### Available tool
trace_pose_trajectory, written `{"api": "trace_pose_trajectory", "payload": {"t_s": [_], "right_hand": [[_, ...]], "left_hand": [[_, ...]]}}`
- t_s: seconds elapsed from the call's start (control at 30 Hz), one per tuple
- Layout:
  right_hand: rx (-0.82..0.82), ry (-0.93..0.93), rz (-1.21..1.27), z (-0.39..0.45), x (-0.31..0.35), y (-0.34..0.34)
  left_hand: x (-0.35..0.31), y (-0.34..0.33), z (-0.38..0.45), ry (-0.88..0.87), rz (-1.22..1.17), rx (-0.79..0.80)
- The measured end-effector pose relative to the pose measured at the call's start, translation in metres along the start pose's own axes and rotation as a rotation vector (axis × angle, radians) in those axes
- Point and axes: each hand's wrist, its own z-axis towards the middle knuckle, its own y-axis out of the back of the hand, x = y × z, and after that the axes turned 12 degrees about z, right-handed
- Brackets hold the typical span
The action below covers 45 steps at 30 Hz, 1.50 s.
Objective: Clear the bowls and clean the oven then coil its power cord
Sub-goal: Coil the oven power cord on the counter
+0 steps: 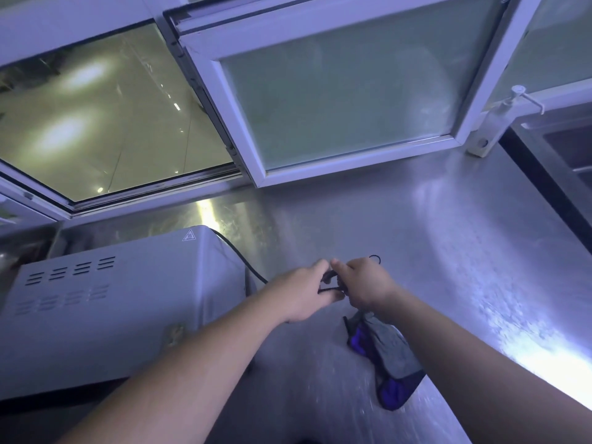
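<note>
**Inspection: cord held at the oven's right end, steel desk**

Markings: one label is legible, a triangular hot-surface warning symbol [189, 235] at the back right corner of the oven's top. No brand name or other writing can be read.

At left, the white oven [105, 302] stands on the steel desk [432, 251], two banks of vent slots in its top panel. Behind it is an open window [105, 123] giving onto a lit floor beyond; its frosted-glass sash [339, 91] swings inward over the desk's rear edge. The black power cord [243, 261] leaves the oven's back right side and runs across the desk to the hands.

Left hand [304, 293]: forearm reaches forward past the oven's right end, fingers curled, grip pinching loops of the cord. Right hand [362, 286]: just beside the left, nearly touching it, fingers curled, grip also closed on the cord, a small loop of which shows beyond the knuckles. The bundle between the hands is blurred and mostly hidden.

Beneath the right forearm a grey and blue cloth [390, 357] lies crumpled on the desk. At far right, a white window latch [499, 120] and the edge of a steel sink [563, 149].
</note>
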Motion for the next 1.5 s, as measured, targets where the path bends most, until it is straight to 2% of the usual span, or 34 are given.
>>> {"api": "trace_pose_trajectory", "payload": {"t_s": [0.17,0.23,0.33,0.47,0.63,0.77,0.9,1.1,1.27,1.5], "right_hand": [[-0.008,-0.241,0.441,0.002,-0.016,-0.011],[-0.017,-0.253,0.506,0.003,-0.018,-0.012],[-0.016,-0.227,0.521,0.004,-0.023,-0.01],[0.027,-0.198,0.337,0.004,-0.032,-0.009],[-0.007,-0.238,0.202,0.024,-0.038,-0.016],[-0.008,-0.21,0.105,0.043,-0.034,-0.02],[-0.014,-0.219,0.142,0.063,-0.042,-0.024],[0.023,-0.157,0.186,0.096,-0.061,-0.006],[-0.257,-0.143,-0.349,0.139,-0.1,0.055],[-0.185,-0.074,-0.573,0.173,-0.123,0.065]], "left_hand": [[-0.01,0.005,0.009,-0.009,0.307,0.093],[-0.014,0.007,0.012,-0.006,0.39,0.11],[-0.015,0.006,0.016,-0.011,0.393,0.084],[-0.011,-0.005,0.016,-0.027,0.346,0.061],[-0.007,-0.029,0.019,0.006,0.22,0.065],[-0.006,-0.021,0.028,0.106,0.069,0.189],[-0.001,-0.01,0.049,0.14,0.092,0.301],[0.008,-0.027,0.066,0.129,0.055,0.204],[0.029,-0.043,0.073,0.197,-0.002,0.194],[0.036,-0.047,0.084,0.273,-0.042,0.122]]}}
